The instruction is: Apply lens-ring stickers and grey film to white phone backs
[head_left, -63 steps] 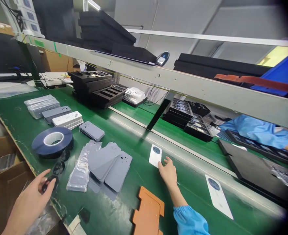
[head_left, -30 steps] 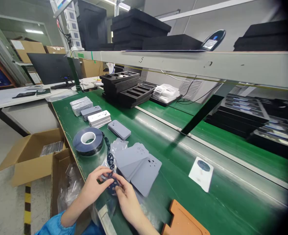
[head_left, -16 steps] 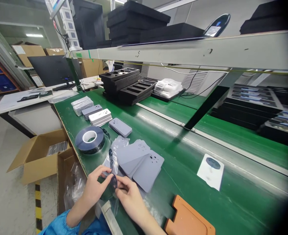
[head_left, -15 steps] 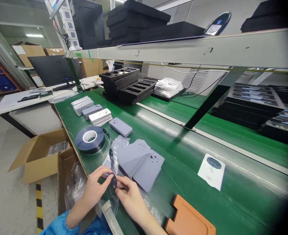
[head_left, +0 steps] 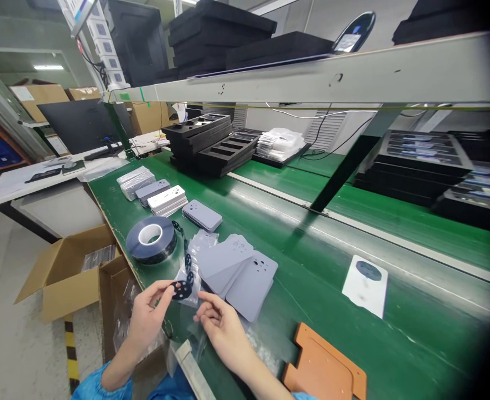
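My left hand pinches the loose end of a strip of black round stickers with holes, thumb and index finger closed on its edge. The strip runs back to a dark roll with a white core, lying flat on the green bench. Just right of the strip's end is my right hand, apart from it, index finger stretched out and the others loosely curled; I see nothing held there. Beyond both hands lie fanned grey phone back panels with camera holes, beside clear plastic film.
An orange fixture plate lies at the front right, and a white card with a dark oval farther right. Stacked panels and black trays stand behind. Open cardboard boxes are at the left, below the bench edge.
Both hands were together on the strip's end. The right hand has come away, while the left has shifted left with the strip, whose end now lies flatter to view.
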Tool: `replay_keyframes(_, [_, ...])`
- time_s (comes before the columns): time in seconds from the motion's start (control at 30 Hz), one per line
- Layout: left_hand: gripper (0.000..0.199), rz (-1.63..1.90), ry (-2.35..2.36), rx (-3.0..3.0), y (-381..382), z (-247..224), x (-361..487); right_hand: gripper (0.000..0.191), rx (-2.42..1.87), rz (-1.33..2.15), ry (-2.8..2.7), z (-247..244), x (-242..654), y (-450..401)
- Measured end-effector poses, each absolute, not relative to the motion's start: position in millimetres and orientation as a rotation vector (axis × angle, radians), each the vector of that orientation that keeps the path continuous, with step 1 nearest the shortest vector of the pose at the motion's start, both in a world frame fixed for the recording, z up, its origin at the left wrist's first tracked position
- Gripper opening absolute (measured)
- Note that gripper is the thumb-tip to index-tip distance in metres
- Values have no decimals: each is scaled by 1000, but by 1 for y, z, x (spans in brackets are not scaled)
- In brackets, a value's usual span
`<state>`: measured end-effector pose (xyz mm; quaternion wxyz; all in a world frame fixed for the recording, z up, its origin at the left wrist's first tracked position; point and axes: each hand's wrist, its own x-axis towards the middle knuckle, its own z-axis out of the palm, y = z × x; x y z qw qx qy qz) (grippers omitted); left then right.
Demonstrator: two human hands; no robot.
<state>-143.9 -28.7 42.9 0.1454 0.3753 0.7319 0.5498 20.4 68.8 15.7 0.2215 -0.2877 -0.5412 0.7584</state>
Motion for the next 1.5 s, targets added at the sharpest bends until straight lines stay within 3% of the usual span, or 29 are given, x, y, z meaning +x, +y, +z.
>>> replay_keyframes(0.1, [36, 1620, 2065, 990, -27, 56, -134, 45, -848, 2008, -1590, 23, 30, 67])
replay_keyframes(0.3, [27, 1366, 1761, 1157, -14, 60, -83, 32, -921, 1641, -1498, 41, 78, 63])
replay_keyframes(0.47, [32, 1137, 1468, 1291, 4, 41, -33, 34, -1255, 1263, -1482, 22, 143, 63])
replay_keyframes(0.77, [50, 793, 1412, 2040, 18, 14, 22, 30, -1636, 710, -1556, -13, 230, 70])
replay_keyframes(1.03, [66, 568, 1439, 2219, 21, -5, 34, 25, -1574, 569, -1714, -18, 227, 70])
replay_keyframes(1.5, [64, 508, 1429, 2306, 28, 3, 36, 23, -1567, 505, -1739, -23, 225, 72])
